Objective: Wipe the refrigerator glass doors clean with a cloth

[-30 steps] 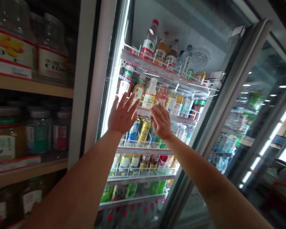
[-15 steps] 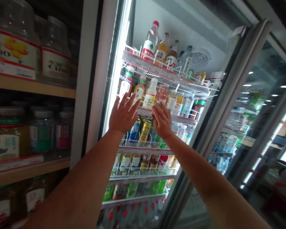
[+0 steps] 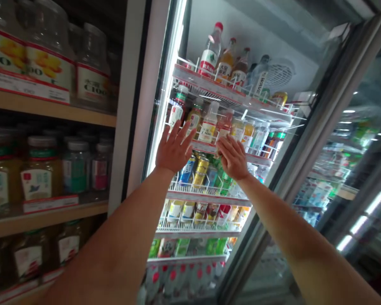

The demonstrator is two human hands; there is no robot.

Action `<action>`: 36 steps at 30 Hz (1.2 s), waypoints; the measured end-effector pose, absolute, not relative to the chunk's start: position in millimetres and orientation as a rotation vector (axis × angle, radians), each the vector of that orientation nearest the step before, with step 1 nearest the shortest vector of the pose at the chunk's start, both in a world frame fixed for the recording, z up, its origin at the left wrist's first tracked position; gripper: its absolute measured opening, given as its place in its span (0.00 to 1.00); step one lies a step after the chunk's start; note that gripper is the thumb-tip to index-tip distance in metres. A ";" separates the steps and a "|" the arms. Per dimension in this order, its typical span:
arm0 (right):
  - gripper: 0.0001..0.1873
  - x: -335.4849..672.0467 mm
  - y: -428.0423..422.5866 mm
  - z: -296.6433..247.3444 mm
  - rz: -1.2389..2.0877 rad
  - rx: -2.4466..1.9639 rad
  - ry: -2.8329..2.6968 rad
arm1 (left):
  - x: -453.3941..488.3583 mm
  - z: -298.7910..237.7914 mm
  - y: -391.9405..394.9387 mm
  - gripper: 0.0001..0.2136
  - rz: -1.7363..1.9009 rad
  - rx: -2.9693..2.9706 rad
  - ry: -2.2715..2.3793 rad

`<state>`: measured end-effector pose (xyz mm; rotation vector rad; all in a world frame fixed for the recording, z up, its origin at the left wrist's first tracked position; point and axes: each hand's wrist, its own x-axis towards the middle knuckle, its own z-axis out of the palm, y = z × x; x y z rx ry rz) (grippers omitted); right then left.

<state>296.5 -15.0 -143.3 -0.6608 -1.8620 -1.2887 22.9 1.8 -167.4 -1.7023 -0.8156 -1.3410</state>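
My left hand [image 3: 174, 152] is raised with fingers spread, palm toward the glass door [image 3: 292, 38] of a lit drinks fridge. It appears to lie flat against the glass, in front of the bottle shelf. Off to its right, my right hand [image 3: 235, 160] presses a crumpled, pale brownish cloth [image 3: 220, 147] to the glass, and the fingers cover most of it. Behind the hands show a C100 bottle [image 3: 207, 127], a pink drink bottle [image 3: 224, 123], a gold can [image 3: 201, 170] and a blue can [image 3: 187, 170].
White wire shelves [image 3: 206, 195] inside the fridge carry several rows of bottles and cans. A wooden shelf [image 3: 51, 108] with large drink bottles [image 3: 92, 70] stands at the left. The fridge's metal frame [image 3: 333, 93] and another glass-fronted cooler [image 3: 346, 140] are at the right.
The view has shifted, so the fridge and both hands sit further right in the picture. My right hand with the cloth has moved slightly right and down across the glass.
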 end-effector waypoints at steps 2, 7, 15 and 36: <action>0.26 308.0 -11.2 -128.2 -1.283 -0.728 -1.699 | 22.8 -167.3 1.4 0.30 -1.355 -1.720 -0.815; 0.30 323.9 5.7 -107.1 -1.233 -0.799 -1.392 | 23.8 -165.8 -1.5 0.32 -1.359 -1.728 -0.802; 0.30 315.0 2.3 -118.3 -1.221 -0.896 -1.360 | 23.3 -165.4 -9.7 0.28 -1.374 -1.732 -0.827; 0.30 315.3 2.9 -119.2 -1.240 -0.881 -1.311 | 72.4 -86.0 -6.1 0.30 -1.318 -1.914 -0.831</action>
